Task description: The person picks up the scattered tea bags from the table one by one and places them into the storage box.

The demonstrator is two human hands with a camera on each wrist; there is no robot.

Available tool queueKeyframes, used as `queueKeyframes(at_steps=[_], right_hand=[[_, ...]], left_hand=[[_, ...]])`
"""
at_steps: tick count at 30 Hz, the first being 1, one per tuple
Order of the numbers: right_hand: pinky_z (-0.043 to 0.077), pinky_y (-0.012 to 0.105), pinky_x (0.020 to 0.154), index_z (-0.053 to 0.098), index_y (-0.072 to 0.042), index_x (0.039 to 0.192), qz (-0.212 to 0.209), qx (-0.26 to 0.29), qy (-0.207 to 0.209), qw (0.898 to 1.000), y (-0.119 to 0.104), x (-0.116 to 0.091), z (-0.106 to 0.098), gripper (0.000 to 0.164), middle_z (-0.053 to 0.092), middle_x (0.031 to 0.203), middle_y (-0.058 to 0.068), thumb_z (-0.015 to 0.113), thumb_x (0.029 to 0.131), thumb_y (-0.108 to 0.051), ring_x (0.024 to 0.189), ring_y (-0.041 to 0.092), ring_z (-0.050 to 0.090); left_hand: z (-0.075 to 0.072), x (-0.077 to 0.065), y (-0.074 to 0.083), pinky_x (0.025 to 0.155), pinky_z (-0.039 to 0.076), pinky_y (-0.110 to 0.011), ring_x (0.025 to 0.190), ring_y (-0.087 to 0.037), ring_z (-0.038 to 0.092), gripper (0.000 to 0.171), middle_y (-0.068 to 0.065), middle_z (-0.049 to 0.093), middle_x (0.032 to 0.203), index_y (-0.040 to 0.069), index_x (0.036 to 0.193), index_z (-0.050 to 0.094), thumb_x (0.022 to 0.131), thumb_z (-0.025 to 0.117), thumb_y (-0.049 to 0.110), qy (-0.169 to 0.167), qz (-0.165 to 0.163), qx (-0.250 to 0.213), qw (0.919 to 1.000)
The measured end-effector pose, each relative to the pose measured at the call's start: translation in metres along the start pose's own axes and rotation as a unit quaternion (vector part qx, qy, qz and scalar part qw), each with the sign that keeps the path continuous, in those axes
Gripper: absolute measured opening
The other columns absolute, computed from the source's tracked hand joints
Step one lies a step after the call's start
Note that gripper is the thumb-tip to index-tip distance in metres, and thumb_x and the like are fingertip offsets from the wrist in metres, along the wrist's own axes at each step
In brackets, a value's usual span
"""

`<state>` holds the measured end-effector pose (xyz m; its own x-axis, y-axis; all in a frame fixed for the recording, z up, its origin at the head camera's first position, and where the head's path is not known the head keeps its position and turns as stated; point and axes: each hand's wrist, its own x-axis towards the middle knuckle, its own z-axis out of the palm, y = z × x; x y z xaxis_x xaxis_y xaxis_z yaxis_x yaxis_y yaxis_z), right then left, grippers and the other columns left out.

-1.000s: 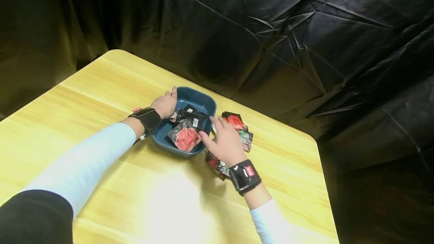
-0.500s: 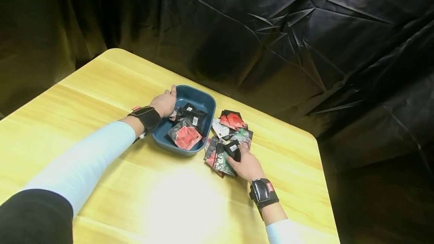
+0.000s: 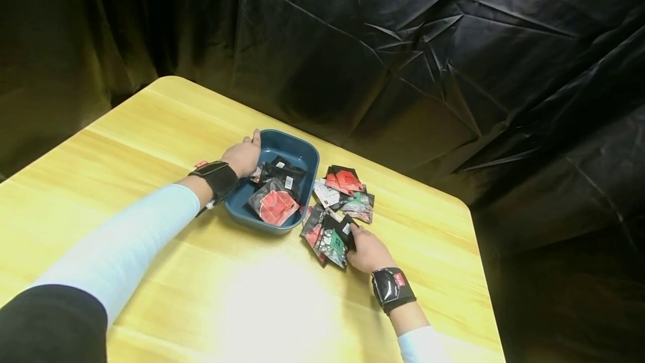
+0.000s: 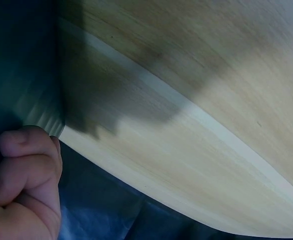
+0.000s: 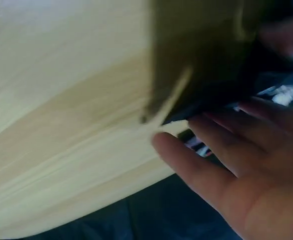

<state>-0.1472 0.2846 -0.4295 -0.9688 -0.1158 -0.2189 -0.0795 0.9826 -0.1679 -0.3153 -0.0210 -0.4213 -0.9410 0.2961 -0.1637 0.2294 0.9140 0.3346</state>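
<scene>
My left hand [image 3: 243, 157] on the tub [image 3: 288, 148], my right hand [image 3: 370, 251] at the packets [image 3: 332, 246]

From my head, the blue tub stands on the table [image 3: 151, 128], left fingers gripping its left rim, several packets inside. More packets lie right of it in a far and a near cluster; right fingers touch a black packet [image 3: 345, 229] at the near cluster's right edge. At my left wrist, curled fingers hold the tub's wall. At my right wrist, it's dim; I cannot tell whether I pinch that packet

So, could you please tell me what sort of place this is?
Probably a makeshift recording spot: black sheeting hangs behind a wooden table, and strapped wristbands suggest filming.
</scene>
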Motion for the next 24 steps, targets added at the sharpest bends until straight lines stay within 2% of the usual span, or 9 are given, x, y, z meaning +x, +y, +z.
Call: queueKeyframes(at_steps=[3, 6, 11, 14, 18, 24], right_hand=[[0.051, 0.047, 0.082, 0.055, -0.001, 0.127, 0.004, -0.036, 0.060, 0.998, 0.002, 0.000, 0.001, 0.049, 0.065, 0.113, 0.021, 0.061, 0.079, -0.009, 0.100, 0.037, 0.063], [0.052, 0.046, 0.070, 0.062, -0.004, 0.118, 0.013, -0.046, 0.121, 0.992, -0.001, 0.001, -0.007, 0.036, 0.070, 0.096, 0.018, 0.059, 0.083, -0.008, 0.085, 0.035, 0.067], [0.051, 0.043, 0.064, 0.063, -0.005, 0.118, -0.019, -0.032, 0.192, 0.981, -0.020, 0.007, -0.037, 0.036, 0.070, 0.098, 0.014, 0.057, 0.083, -0.006, 0.077, 0.029, 0.066], [0.051, 0.043, 0.065, 0.062, -0.006, 0.121, -0.045, -0.030, 0.208, 0.977, -0.039, 0.015, -0.056, 0.038, 0.070, 0.100, 0.013, 0.057, 0.083, -0.005, 0.080, 0.028, 0.065], [0.052, 0.043, 0.074, 0.060, -0.006, 0.123, -0.074, -0.044, 0.205, 0.975, -0.066, 0.029, -0.075, 0.038, 0.070, 0.101, 0.012, 0.056, 0.085, -0.007, 0.091, 0.029, 0.066], [0.053, 0.041, 0.081, 0.060, -0.007, 0.124, -0.113, -0.067, 0.208, 0.969, -0.099, 0.043, -0.086, 0.035, 0.068, 0.111, 0.010, 0.055, 0.089, -0.010, 0.102, 0.027, 0.064]], left_hand=[[0.001, 0.001, -0.001, 0.077, 0.050, -0.048, 0.091, -0.038, 0.060, 0.071, -0.038, 0.035, 0.135, -0.010, 0.146, -0.002, 0.092, 0.042, 0.003, -0.002, 0.001, 0.004, 1.0000], [0.001, 0.001, -0.001, 0.077, 0.050, -0.048, 0.090, -0.038, 0.060, 0.071, -0.038, 0.035, 0.135, -0.011, 0.146, -0.003, 0.092, 0.041, 0.003, -0.002, 0.003, 0.004, 1.0000], [0.001, 0.002, -0.003, 0.079, 0.050, -0.049, 0.091, -0.039, 0.060, 0.070, -0.039, 0.035, 0.134, -0.011, 0.145, -0.003, 0.092, 0.040, 0.002, 0.003, 0.004, 0.004, 1.0000], [0.000, 0.002, -0.003, 0.080, 0.050, -0.050, 0.094, -0.040, 0.060, 0.069, -0.039, 0.035, 0.135, -0.011, 0.145, -0.002, 0.092, 0.040, 0.002, 0.004, 0.002, 0.003, 1.0000], [-0.001, -0.001, -0.001, 0.080, 0.050, -0.050, 0.095, -0.040, 0.059, 0.069, -0.039, 0.035, 0.135, -0.011, 0.146, -0.001, 0.093, 0.040, 0.003, 0.005, 0.001, 0.002, 1.0000], [0.000, -0.001, 0.000, 0.077, 0.050, -0.049, 0.091, -0.039, 0.060, 0.069, -0.039, 0.036, 0.134, -0.011, 0.146, 0.000, 0.093, 0.043, 0.005, 0.008, 0.006, 0.003, 0.9999]])
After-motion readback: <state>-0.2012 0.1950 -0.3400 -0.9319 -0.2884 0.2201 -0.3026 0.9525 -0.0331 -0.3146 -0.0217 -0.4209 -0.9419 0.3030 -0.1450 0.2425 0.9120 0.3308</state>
